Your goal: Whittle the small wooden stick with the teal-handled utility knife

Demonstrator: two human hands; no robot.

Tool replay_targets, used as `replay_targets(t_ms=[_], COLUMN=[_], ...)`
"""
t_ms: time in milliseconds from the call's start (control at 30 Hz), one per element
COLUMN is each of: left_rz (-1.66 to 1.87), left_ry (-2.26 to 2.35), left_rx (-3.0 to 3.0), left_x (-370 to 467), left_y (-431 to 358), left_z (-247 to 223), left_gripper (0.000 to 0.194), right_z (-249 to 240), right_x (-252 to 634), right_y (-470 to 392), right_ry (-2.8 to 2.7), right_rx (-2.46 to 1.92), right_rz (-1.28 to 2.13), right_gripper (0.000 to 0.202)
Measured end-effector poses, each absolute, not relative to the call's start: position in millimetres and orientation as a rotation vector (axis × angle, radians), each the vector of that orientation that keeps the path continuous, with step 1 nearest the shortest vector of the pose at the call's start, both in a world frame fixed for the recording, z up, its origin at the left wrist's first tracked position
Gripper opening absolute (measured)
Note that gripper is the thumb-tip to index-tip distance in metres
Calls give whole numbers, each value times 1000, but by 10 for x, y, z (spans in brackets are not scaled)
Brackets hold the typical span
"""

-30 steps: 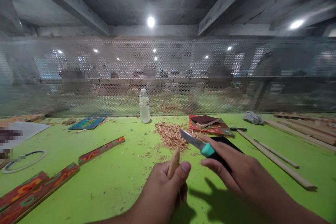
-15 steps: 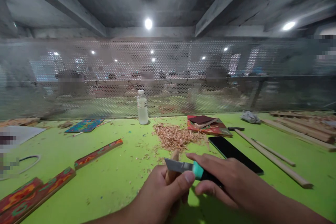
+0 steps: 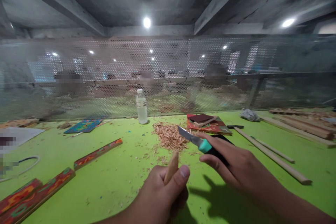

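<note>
My left hand [image 3: 168,190] is closed around a wooden stick [image 3: 172,168], whose pared, tapered end points up and away from me. In my right hand [image 3: 233,164] is a utility knife [image 3: 206,146] with a black and turquoise handle. Its blade is out and points up to the left, apart from the stick. Beyond both hands lies a heap of wood shavings [image 3: 169,136] on the green table [image 3: 112,178]. The black phone is mostly hidden behind my right hand.
A water bottle [image 3: 142,107] stands before the perforated metal screen [image 3: 105,98]. Sandpaper [image 3: 202,118] lies on a painted board [image 3: 223,128]. On the right are a hammer [image 3: 275,157], crumpled paper [image 3: 250,114] and wood strips [image 3: 304,126]; at left, painted wood strips [image 3: 98,154].
My right hand has lifted the knife off the stick, up and to the right. The left hand keeps its hold on the stick and has hardly moved.
</note>
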State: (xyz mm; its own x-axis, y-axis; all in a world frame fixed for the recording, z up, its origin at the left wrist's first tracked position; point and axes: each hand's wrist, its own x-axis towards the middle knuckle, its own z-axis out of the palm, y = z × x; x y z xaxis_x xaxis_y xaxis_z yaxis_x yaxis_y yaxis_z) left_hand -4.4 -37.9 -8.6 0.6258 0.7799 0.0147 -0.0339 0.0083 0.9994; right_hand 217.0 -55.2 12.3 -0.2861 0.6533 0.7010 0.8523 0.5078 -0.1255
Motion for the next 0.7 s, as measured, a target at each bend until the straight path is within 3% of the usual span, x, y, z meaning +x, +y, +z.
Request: replay_targets(t_ms=[233, 467, 700], left_rz=[727, 831, 807], left_ry=[603, 430, 370], left_rx=[1136, 1118, 1007], left_x=[-75, -76, -90], left_y=[-453, -389, -364], left_z=[0, -54, -97], left_gripper=[44, 53, 46], right_z=[101, 157, 106], right_x=[2196, 2178, 2197], right_y=[-529, -530, -545], right_ry=[-2076, -2075, -2078], right_rx=[-1249, -1226, -1206], right_rz=[-271, -269, -211], right_gripper=[47, 48, 45])
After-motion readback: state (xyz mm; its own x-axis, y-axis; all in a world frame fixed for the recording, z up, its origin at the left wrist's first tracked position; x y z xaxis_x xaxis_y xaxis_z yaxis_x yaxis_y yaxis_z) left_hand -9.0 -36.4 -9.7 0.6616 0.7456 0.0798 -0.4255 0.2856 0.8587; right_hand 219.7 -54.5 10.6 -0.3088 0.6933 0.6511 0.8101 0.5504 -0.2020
